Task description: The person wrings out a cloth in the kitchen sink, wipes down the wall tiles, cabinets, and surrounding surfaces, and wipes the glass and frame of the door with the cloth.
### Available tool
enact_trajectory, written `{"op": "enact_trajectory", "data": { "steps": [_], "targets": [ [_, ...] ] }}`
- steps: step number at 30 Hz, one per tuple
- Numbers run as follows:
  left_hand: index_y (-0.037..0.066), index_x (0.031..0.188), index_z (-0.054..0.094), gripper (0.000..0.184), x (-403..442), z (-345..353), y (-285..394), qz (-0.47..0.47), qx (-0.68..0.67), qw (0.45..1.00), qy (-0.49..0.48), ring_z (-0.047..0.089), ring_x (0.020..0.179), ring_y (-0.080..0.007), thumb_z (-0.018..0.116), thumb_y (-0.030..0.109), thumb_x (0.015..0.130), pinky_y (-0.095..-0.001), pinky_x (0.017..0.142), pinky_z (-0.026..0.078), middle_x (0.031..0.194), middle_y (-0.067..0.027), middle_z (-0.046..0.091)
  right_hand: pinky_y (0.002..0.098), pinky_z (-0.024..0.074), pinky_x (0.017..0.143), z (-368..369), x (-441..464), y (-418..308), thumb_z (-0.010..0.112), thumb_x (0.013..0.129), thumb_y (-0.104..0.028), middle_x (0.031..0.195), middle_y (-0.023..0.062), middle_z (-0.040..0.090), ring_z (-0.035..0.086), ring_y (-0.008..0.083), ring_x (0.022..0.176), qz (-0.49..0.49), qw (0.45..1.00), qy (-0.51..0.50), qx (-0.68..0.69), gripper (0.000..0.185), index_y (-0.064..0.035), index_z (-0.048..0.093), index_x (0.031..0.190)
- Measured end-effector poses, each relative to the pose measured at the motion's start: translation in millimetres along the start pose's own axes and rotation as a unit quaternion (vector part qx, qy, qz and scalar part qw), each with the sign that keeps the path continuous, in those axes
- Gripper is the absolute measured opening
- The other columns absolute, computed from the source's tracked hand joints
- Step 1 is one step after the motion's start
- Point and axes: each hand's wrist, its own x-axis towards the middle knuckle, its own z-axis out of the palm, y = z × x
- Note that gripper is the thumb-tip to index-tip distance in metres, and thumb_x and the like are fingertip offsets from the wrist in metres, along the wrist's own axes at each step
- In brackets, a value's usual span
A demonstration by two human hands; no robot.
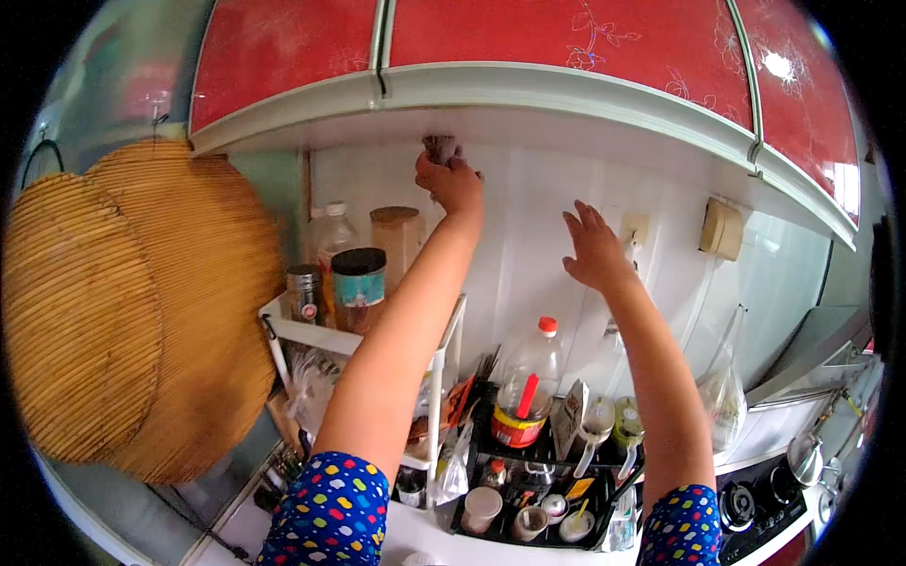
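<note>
My left hand (451, 181) is raised to the underside of the red wall cabinet (557, 33). Its fingers are closed round a small dark grey wad (439, 146), pressed up against the cabinet's pale bottom panel; the wad's exact kind is unclear. Farther right, my right hand (596, 250) hangs in front of the white wall with its fingers apart, holding nothing. A wall socket (635, 226) is just beyond it. Below my left hand, a jar with a teal label (359, 288) and a brown-lidded canister (396, 236) stand on a white rack.
Two round slatted mats (203, 311) hang on the left wall. A large plastic bottle with a red cap (526, 387) stands in a black rack with several seasoning containers. To the right are a hanging plastic bag (725, 406) and a black gas stove (755, 509).
</note>
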Motion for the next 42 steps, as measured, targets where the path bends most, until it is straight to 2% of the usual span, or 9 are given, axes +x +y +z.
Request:
{"op": "enact_trajectory", "data": {
  "steps": [1, 5, 7, 11, 13, 18, 26, 34, 42],
  "targets": [
    [-0.002, 0.134, 0.030, 0.058, -1.5, 8.6, -9.3, 0.020, 0.149, 0.989, 0.017, 0.036, 0.123, -0.0449, 0.061, 0.007, 0.085, -0.0506, 0.103, 0.033, 0.133, -0.0277, 0.032, 0.0398, 0.0343, 0.109, 9.2, 5.4, 1.7, 0.066, 0.076, -0.016, 0.148, 0.0160, 0.030, 0.031, 0.0321, 0.136, 0.003, 0.999, -0.002, -0.049, 0.068, -0.0049, 0.040, 0.138],
    [-0.003, 0.138, 0.029, 0.066, -12.8, 46.6, -57.0, 0.059, 0.298, 0.952, -0.040, 0.030, 0.129, -0.0463, 0.063, 0.014, 0.085, -0.0503, 0.108, 0.030, 0.139, -0.0302, 0.028, 0.0384, 0.0381, 0.106, 37.5, 10.6, 2.6, 0.064, 0.075, -0.009, 0.154, 0.0175, 0.019, 0.021, 0.0326, 0.142, 0.021, 0.992, -0.016, -0.127, 0.078, 0.0004, 0.028, 0.144],
    [-0.002, 0.140, 0.030, 0.066, -33.5, 68.7, -83.0, 0.270, 0.441, 0.856, -0.028, 0.027, 0.133, -0.0458, 0.063, 0.018, 0.086, -0.0501, 0.111, 0.026, 0.142, -0.0299, 0.027, 0.0383, 0.0444, 0.101, 59.2, 7.8, 12.4, 0.069, 0.070, -0.008, 0.153, 0.0161, 0.018, 0.021, 0.0330, 0.142, 0.000, 0.985, 0.050, -0.166, 0.085, 0.0006, 0.027, 0.144],
    [-0.006, 0.133, 0.040, 0.060, -79.5, 53.4, -76.0, 0.367, 0.407, 0.811, -0.205, 0.028, 0.132, -0.0450, 0.062, 0.013, 0.081, -0.0542, 0.111, 0.022, 0.145, -0.0260, 0.027, 0.0382, 0.0480, 0.096, 52.7, 4.2, 10.1, 0.064, 0.071, -0.002, 0.153, 0.0148, 0.019, 0.021, 0.0324, 0.142, 0.004, 0.987, 0.036, -0.154, 0.081, 0.0005, 0.027, 0.144],
    [-0.002, 0.133, 0.042, 0.058, -89.4, 49.9, -71.4, 0.413, 0.362, 0.779, -0.301, 0.034, 0.128, -0.0438, 0.061, 0.010, 0.080, -0.0528, 0.106, 0.031, 0.142, -0.0216, 0.033, 0.0364, 0.0507, 0.091, 51.8, 5.6, 9.5, 0.060, 0.072, 0.000, 0.153, 0.0142, 0.019, 0.021, 0.0316, 0.142, 0.014, 0.987, 0.035, -0.156, 0.079, 0.0004, 0.028, 0.143],
    [0.008, 0.126, 0.052, 0.050, -36.6, 29.2, -53.2, 0.425, 0.470, 0.751, -0.186, 0.047, 0.113, -0.0382, 0.060, 0.005, 0.078, -0.0451, 0.094, 0.044, 0.130, -0.0157, 0.045, 0.0328, 0.0524, 0.084, 55.1, 5.7, 7.4, 0.065, 0.075, -0.009, 0.155, 0.0128, 0.017, 0.019, 0.0280, 0.144, 0.018, 0.974, 0.015, -0.227, 0.081, -0.0032, 0.026, 0.146],
    [0.005, 0.111, 0.057, 0.030, -47.2, 9.9, -20.3, 0.326, 0.565, 0.698, -0.295, 0.055, 0.102, -0.0369, 0.059, 0.007, 0.082, -0.0450, 0.080, 0.054, 0.121, -0.0134, 0.048, 0.0319, 0.0523, 0.082, 52.9, 4.5, 7.1, 0.065, 0.077, -0.012, 0.155, 0.0123, 0.016, 0.018, 0.0287, 0.144, 0.022, 0.976, 0.017, -0.215, 0.079, -0.0041, 0.028, 0.146],
    [0.008, 0.123, 0.051, 0.077, -37.8, 21.7, -25.2, 0.376, 0.580, 0.680, -0.243, 0.057, 0.103, -0.0360, 0.083, 0.002, 0.053, -0.0420, 0.078, 0.057, 0.118, -0.0136, 0.048, 0.0325, 0.0518, 0.084, 47.9, 2.8, 6.3, 0.064, 0.078, -0.011, 0.156, 0.0125, 0.015, 0.017, 0.0287, 0.144, 0.018, 0.974, 0.003, -0.226, 0.077, -0.0044, 0.028, 0.146],
    [0.011, 0.132, 0.046, 0.059, -62.7, 7.6, -51.4, 0.440, 0.547, 0.661, -0.264, 0.051, 0.107, -0.0383, 0.060, 0.003, 0.075, -0.0449, 0.081, 0.054, 0.121, -0.0145, 0.046, 0.0344, 0.0515, 0.086, 50.7, 3.9, 16.2, 0.064, 0.078, -0.011, 0.156, 0.0113, 0.015, 0.018, 0.0286, 0.144, -0.001, 0.978, 0.015, -0.207, 0.078, -0.0063, 0.027, 0.147]
  ]
}}
